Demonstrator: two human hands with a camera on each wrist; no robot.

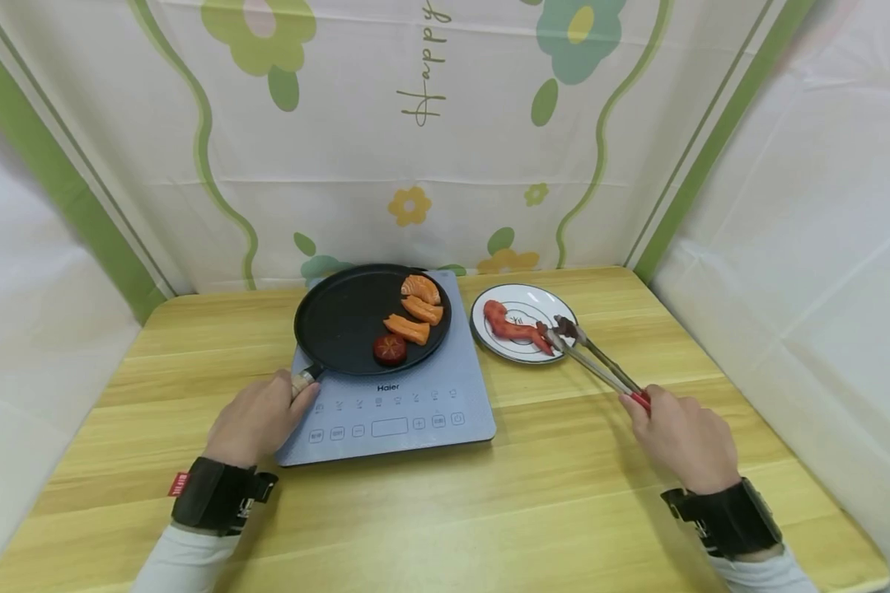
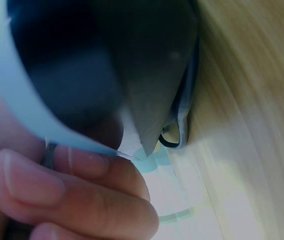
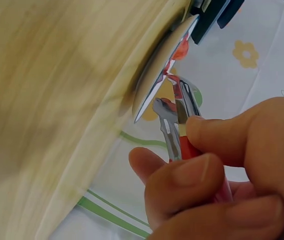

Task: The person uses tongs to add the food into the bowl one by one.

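My left hand (image 1: 255, 416) grips the handle (image 1: 306, 380) of a round black frying pan (image 1: 341, 321). Three orange salmon pieces (image 1: 406, 329) and a red tomato slice (image 1: 390, 349) lie along the pan's right side. With my right hand (image 1: 686, 436) I hold metal tongs (image 1: 597, 370) by their red grip (image 3: 189, 149). The tong tips reach over the right side of a white plate (image 1: 522, 290), at the end of a long red strip of meat (image 1: 515, 330). Whether they pinch it cannot be told; something dark sits at one tip.
Beneath the pan is a grey induction cooker (image 1: 423, 445) with marked touch keys. It stands on a wooden table (image 1: 415, 519), left of the plate. A flowered cloth (image 1: 475, 148) hangs behind the table, and white cloth (image 1: 823, 288) hangs at the sides.
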